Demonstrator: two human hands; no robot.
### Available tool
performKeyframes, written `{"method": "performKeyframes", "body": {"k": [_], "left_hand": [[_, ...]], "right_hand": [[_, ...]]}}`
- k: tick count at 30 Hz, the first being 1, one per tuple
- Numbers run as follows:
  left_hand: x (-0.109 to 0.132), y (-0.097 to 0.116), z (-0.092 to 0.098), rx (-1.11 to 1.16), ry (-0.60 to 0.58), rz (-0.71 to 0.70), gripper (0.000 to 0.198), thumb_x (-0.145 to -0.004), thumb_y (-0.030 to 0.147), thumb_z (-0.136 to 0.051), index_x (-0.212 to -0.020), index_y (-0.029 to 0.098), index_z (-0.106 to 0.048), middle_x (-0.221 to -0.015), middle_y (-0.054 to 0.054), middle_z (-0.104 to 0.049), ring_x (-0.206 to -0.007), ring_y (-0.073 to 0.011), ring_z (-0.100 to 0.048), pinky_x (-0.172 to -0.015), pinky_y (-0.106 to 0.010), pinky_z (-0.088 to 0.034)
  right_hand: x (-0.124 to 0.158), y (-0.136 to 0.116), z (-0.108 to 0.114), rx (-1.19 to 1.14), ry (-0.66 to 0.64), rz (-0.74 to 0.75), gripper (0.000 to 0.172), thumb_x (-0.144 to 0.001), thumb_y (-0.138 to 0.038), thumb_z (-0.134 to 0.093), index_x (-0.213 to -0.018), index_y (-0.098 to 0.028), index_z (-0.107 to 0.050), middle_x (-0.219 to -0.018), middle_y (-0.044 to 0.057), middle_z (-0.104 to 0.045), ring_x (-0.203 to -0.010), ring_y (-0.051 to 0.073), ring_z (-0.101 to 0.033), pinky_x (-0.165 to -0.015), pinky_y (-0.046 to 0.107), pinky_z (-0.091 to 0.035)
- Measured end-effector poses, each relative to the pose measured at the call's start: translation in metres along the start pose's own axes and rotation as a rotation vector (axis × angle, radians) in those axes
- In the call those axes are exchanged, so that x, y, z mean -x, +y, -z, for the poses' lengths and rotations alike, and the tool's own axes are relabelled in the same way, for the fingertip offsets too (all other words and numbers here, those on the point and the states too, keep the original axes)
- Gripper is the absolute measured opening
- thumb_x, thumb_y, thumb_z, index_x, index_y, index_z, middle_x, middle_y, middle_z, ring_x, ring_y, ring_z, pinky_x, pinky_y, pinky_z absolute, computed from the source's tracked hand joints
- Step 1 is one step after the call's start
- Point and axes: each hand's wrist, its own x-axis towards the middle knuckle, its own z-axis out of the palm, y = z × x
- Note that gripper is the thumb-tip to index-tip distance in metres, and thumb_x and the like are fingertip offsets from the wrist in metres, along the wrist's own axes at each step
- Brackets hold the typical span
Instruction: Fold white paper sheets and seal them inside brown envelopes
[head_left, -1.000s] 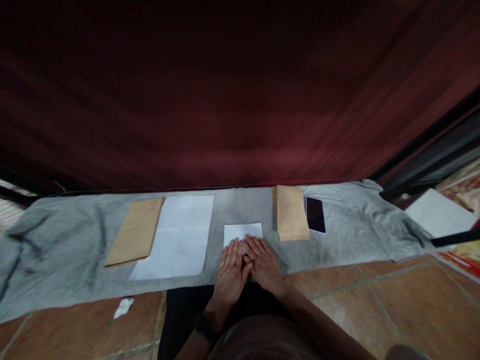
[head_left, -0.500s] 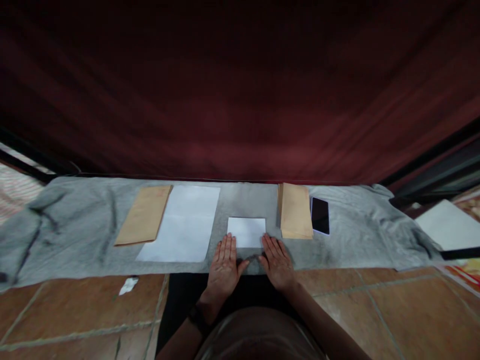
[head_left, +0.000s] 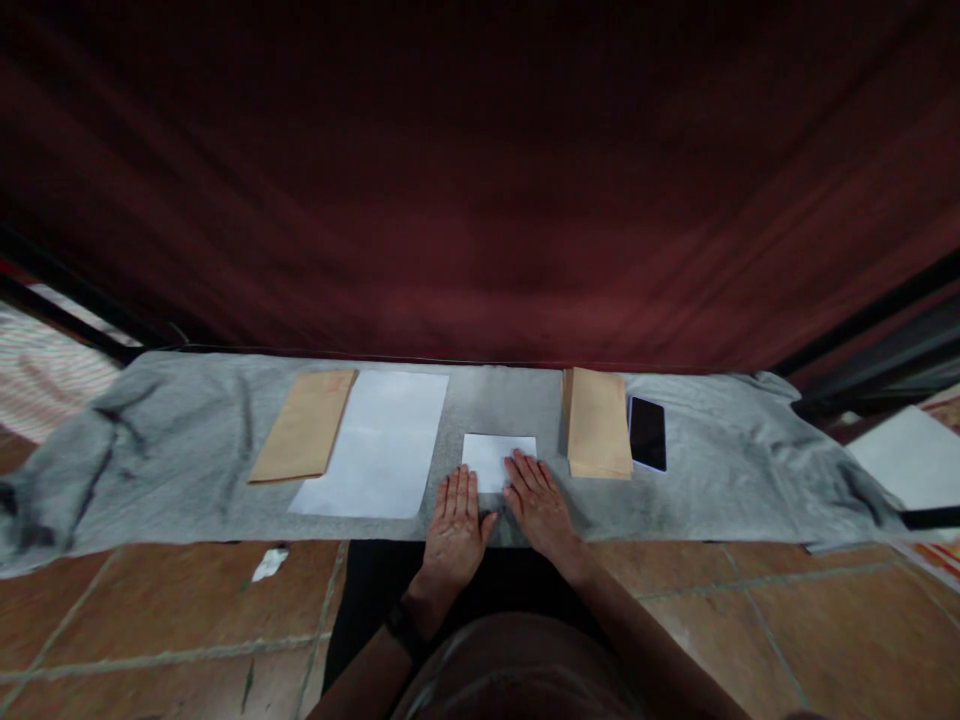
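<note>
A small white rectangle of paper (head_left: 491,455), perhaps folded, lies flat on the grey cloth in front of me. My left hand (head_left: 453,530) rests flat at its near left corner, fingers stretched forward. Across the paper's right part lies my right hand (head_left: 541,508), flat with its fingers stretched out, covering the near right corner. To the left are large white sheets (head_left: 382,450), partly under a stack of brown envelopes (head_left: 304,425). On the right is another stack of brown envelopes (head_left: 600,425).
A phone (head_left: 647,433) with a dark screen lies beside the right-hand envelopes. The grey cloth (head_left: 720,460) covers a long narrow surface with a dark red curtain (head_left: 480,250) behind it. A scrap of white paper (head_left: 270,564) lies on the tiled floor.
My right hand has slid leftward and slightly forward onto the small paper. My left hand stays at the paper's left corner. The view has shifted slightly.
</note>
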Motion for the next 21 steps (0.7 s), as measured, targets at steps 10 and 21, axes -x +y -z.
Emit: {"method": "performKeyframes", "body": {"k": [10,21], "left_hand": [[-0.05,0.02,-0.006,0.085,-0.086,-0.098,0.054,-0.103,0.031,-0.031,-0.152,0.008,-0.037,-0.159,-0.015,-0.038,-0.151,-0.0233,-0.028,-0.123,-0.045,-0.031],[-0.06,0.002,-0.02,0.01,-0.06,0.031,0.058,-0.101,0.031,-0.034,-0.153,0.005,-0.035,-0.16,-0.017,-0.035,-0.152,-0.0255,-0.026,-0.124,-0.046,-0.027]], "right_hand": [[0.003,0.005,-0.01,0.048,0.007,0.022,0.049,-0.103,-0.019,-0.038,-0.15,-0.013,-0.044,-0.157,0.01,-0.041,-0.146,0.023,-0.037,-0.123,0.046,-0.025],[0.004,0.008,-0.014,0.05,0.046,-0.012,0.05,-0.105,-0.027,-0.037,-0.153,-0.012,-0.039,-0.156,0.012,-0.043,-0.146,0.023,-0.038,-0.122,0.046,-0.027]]}}
